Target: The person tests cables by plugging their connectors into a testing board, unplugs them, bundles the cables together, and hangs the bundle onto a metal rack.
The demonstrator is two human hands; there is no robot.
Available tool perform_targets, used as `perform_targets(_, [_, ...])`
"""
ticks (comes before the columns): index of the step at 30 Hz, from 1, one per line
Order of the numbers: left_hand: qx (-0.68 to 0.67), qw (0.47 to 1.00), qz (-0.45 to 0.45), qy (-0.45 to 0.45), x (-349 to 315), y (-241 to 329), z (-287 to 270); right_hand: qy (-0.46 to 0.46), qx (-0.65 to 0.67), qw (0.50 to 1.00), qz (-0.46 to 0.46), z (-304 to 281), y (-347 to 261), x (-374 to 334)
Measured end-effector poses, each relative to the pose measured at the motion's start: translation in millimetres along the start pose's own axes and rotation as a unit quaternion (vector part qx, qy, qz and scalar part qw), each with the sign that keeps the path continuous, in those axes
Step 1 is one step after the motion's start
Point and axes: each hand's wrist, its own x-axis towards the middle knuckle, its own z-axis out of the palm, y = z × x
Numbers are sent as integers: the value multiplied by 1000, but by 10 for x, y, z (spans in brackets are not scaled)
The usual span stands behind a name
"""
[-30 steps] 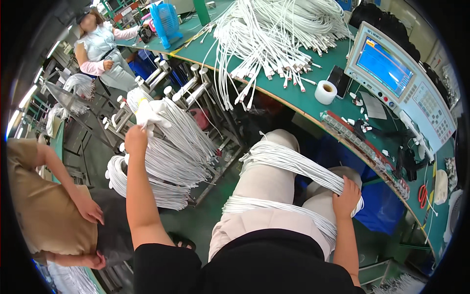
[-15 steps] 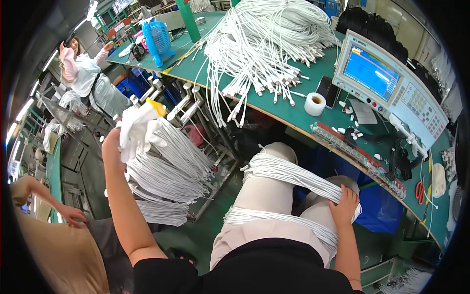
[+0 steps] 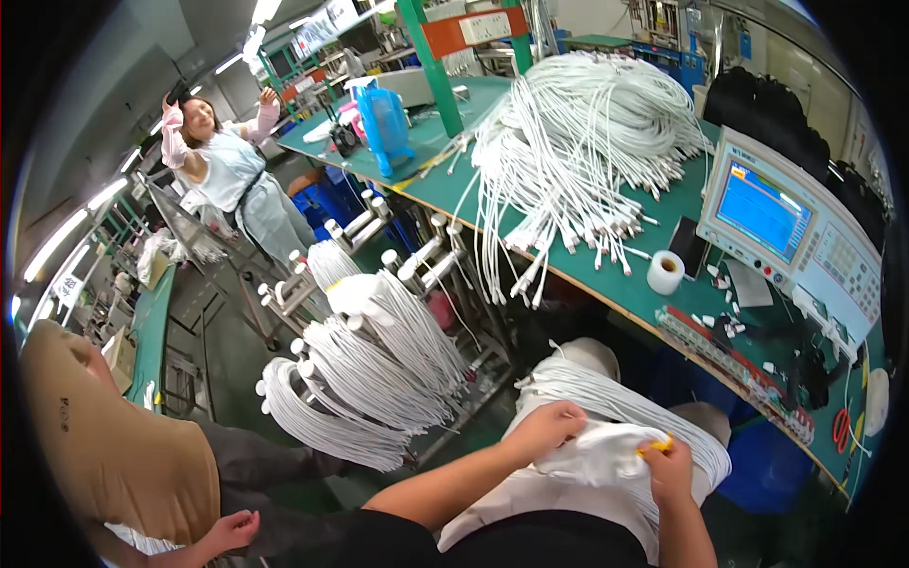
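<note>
Over my lap is a white work glove [image 3: 601,452] with a yellow cuff edge. My right hand [image 3: 672,470] pinches it at that yellow edge. My left hand [image 3: 552,428] is closed at the glove's other end, fingers curled against the white cloth; part of its grip is hidden. Beneath the glove, a bundle of white cables [image 3: 615,390] lies across my thighs. Left of my legs, more white cable bundles [image 3: 379,346] hang over the capped bars of a metal rack [image 3: 437,270].
A green workbench [image 3: 606,284] holds a big heap of white cables [image 3: 597,142], a tester with a blue screen [image 3: 767,213], a white roll [image 3: 666,272], red scissors [image 3: 841,431] and a blue fan [image 3: 383,128]. One person [image 3: 133,435] stands close left; another [image 3: 232,175] stands farther back.
My left hand has brought the glove from the rack to my lap. My right hand has left the cables and taken the yellow edge. The view has shifted left; the far person's arms are raised.
</note>
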Motion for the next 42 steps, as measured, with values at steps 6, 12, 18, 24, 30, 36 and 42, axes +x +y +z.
perform_targets(6, [277, 942, 186, -21, -240, 500, 309, 96, 98, 984, -113, 250, -62, -109])
perform_targets(12, [241, 955, 157, -75, -172, 309, 405, 112, -74, 971, -199, 247, -240, -228])
perform_targets(18, [407, 895, 178, -45, -206, 524, 487, 47, -447, 833, -323, 143, -301, -285])
perform_targets(24, [386, 858, 340, 10, -221, 356, 570, -194, 36, 978, 64, 37, -432, -216])
perform_targets(30, [396, 907, 140, -25, -318, 308, 434, -87, 319, 937, -110, 353, -161, -151])
perform_targets(36, [407, 909, 84, 30, -502, 407, 194, 4, 56, 960, -274, 717, -126, 166])
perform_targets(42, [447, 866, 176, 139, -779, 278, 207, -94, 170, 936, -293, 1114, -384, 294])
